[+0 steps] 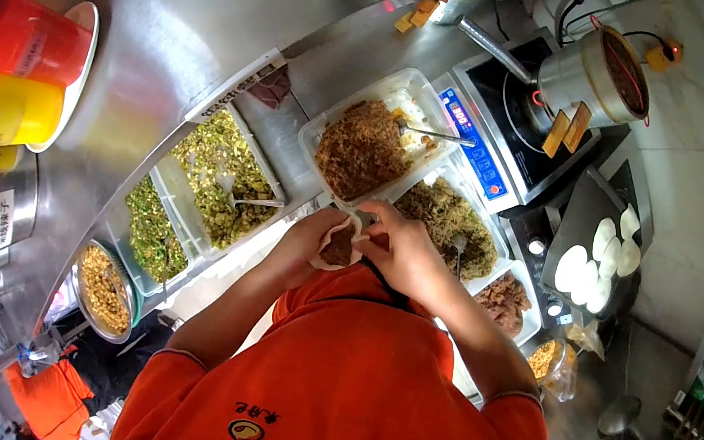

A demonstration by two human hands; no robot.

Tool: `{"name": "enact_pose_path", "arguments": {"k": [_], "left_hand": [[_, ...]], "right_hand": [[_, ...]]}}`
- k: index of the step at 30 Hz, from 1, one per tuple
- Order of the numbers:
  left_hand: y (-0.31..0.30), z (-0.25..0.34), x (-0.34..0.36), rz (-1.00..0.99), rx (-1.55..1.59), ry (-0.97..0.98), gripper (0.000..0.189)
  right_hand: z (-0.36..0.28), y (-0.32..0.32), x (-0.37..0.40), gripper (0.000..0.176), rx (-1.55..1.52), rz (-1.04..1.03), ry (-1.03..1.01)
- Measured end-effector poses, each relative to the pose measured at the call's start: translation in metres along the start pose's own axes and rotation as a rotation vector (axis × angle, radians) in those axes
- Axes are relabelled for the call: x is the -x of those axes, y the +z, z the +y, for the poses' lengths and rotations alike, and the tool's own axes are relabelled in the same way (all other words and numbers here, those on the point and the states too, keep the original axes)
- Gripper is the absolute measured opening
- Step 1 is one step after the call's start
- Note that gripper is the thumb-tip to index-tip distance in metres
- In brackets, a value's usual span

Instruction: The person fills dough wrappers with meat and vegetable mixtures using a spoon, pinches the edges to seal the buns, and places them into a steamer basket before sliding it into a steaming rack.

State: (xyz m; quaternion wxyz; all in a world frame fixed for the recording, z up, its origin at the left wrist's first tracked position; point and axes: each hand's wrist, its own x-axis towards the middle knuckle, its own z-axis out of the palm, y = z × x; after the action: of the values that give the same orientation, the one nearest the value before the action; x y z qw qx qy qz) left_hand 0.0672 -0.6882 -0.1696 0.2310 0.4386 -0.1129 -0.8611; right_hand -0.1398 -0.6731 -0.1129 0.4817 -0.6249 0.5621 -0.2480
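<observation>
A white dough wrapper with brown filling (337,250) is held in front of my chest. My left hand (310,238) is curled around its left side. The fingers of my right hand (404,244) are closed in a pinch at its upper right edge. Just beyond my hands stands a clear plastic tub of brown minced filling (358,150), with a spoon (437,134) resting in it. Close to my right hand is a tub of dark green-brown filling (447,221), also with a spoon. A tub of chunky brown meat (503,303) sits by my right forearm.
To the left are tubs of chopped green filling (221,169) and a bowl of yellow bits (105,291). At right, a pot (597,74) stands on an induction cooker (512,121), near white dough rounds (577,267) on a dark surface. Another person's orange clothing (50,401) shows lower left.
</observation>
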Motion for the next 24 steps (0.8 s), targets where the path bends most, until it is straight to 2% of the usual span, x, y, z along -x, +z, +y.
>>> {"name": "enact_pose_path", "arguments": {"k": [2, 4, 6, 8, 9, 10, 12, 14, 16, 17, 18, 20, 22, 24], "left_hand": [[0.006, 0.006, 0.007, -0.063, 0.0, 0.035, 0.037], [0.015, 0.02, 0.022, -0.018, 0.094, -0.072, 0.04], [-0.002, 0.015, 0.02, -0.055, 0.093, -0.072, 0.039], [-0.007, 0.009, 0.016, -0.093, 0.093, -0.075, 0.039], [-0.005, 0.006, 0.014, -0.093, -0.022, -0.034, 0.04], [-0.004, 0.005, 0.013, -0.093, -0.139, 0.009, 0.04], [-0.003, 0.009, 0.016, -0.089, -0.025, -0.023, 0.042], [-0.007, 0.012, 0.018, -0.083, 0.093, -0.051, 0.043], [-0.017, 0.01, 0.018, -0.095, 0.217, -0.097, 0.043], [-0.02, 0.007, 0.016, -0.098, 0.144, -0.085, 0.043], [-0.02, 0.004, 0.014, -0.099, 0.145, -0.086, 0.043], [-0.012, -0.001, 0.011, -0.039, 0.014, -0.007, 0.042], [0.0, 0.007, 0.017, -0.021, 0.051, -0.008, 0.041], [-0.005, 0.01, 0.017, -0.149, 0.131, -0.01, 0.043]], "right_hand": [[-0.002, -0.008, -0.004, 0.015, -0.009, -0.033, -0.005], [-0.004, -0.015, -0.003, 0.018, -0.027, -0.066, 0.092], [-0.018, -0.018, 0.003, 0.019, 0.062, -0.066, 0.079], [-0.012, -0.003, 0.008, 0.017, 0.118, 0.091, -0.269], [-0.01, 0.002, 0.008, 0.013, 0.071, 0.03, -0.12], [-0.01, -0.001, 0.006, 0.013, 0.071, 0.03, -0.121], [-0.018, -0.011, -0.003, 0.015, 0.067, -0.052, 0.023], [-0.013, -0.011, 0.001, 0.016, 0.042, -0.029, -0.042], [-0.014, -0.01, 0.01, 0.017, 0.173, 0.037, -0.238], [-0.011, -0.005, 0.009, 0.018, 0.193, 0.07, -0.373], [-0.013, -0.001, 0.01, 0.018, 0.193, 0.069, -0.372], [-0.018, 0.005, 0.008, 0.019, 0.079, -0.026, -0.093], [-0.028, -0.004, -0.002, 0.023, 0.027, -0.038, -0.06], [-0.027, -0.012, -0.005, 0.025, 0.09, -0.051, -0.127]]}}
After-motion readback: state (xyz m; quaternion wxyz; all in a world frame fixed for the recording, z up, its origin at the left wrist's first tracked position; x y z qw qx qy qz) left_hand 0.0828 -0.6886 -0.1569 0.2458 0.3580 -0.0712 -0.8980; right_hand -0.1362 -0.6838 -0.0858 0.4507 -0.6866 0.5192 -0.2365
